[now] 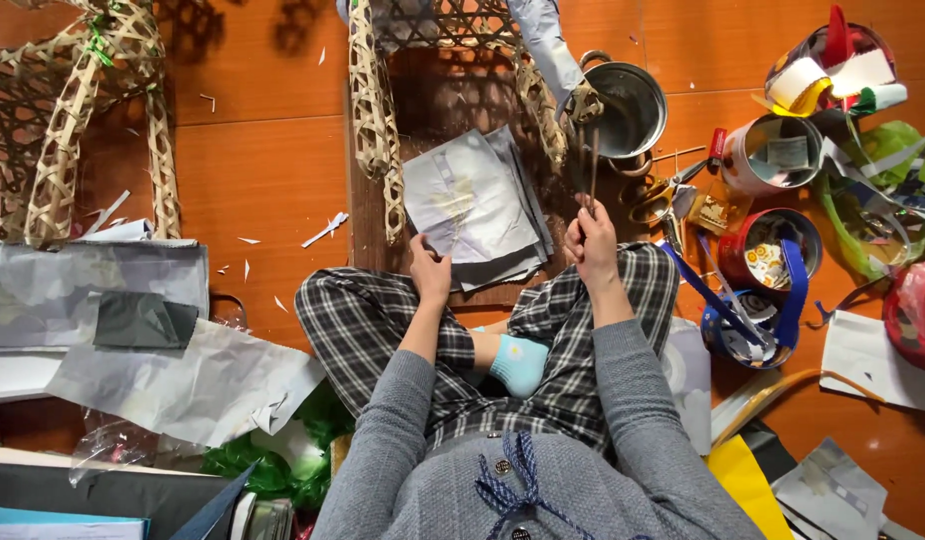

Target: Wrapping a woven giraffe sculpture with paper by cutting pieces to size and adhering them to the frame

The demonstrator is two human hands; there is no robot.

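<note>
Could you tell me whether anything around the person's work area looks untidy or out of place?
Yes: small white paper scraps lie scattered on the orange floor, left of the stack of grey paper sheets.

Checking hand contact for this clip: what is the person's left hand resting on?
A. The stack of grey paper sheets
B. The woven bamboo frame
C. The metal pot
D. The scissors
A. The left hand lies on the lower edge of the stack of grey paper sheets, while the right hand holds a thin brush that reaches toward the metal pot.
</note>
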